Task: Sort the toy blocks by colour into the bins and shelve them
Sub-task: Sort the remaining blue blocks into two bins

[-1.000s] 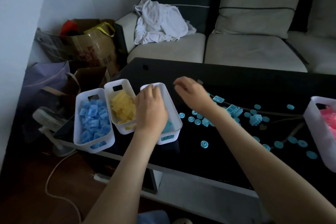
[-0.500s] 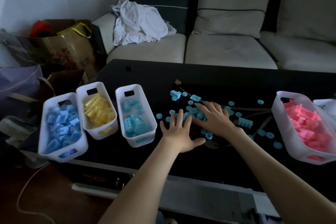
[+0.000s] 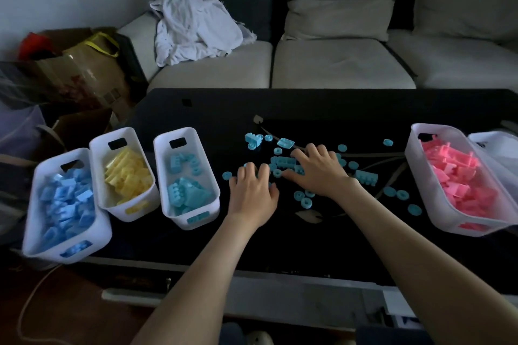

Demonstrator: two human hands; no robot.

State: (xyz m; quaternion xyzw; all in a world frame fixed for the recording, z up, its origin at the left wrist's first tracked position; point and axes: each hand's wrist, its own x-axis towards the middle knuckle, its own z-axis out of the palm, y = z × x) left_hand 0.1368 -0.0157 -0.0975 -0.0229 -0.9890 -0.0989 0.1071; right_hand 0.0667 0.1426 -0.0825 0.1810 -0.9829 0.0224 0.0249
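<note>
Loose teal blocks (image 3: 283, 161): scattered mid-counter (image 3: 280, 246), between the teal bin (image 3: 176, 217) and the pink bin (image 3: 426, 199). Right hand (image 3: 319, 171): palm down, fingers spread across the pile. Left hand (image 3: 252, 193): palm down at the pile's left edge, fingers bent, possibly over a piece, though I cannot tell; yellow bin (image 3: 123, 214) and blue bin (image 3: 42, 253) stand farther left.

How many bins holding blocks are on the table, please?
4: blue bin far left, yellow bin beside it, teal bin next, pink bin far right. A white shape behind it may be another.
</note>
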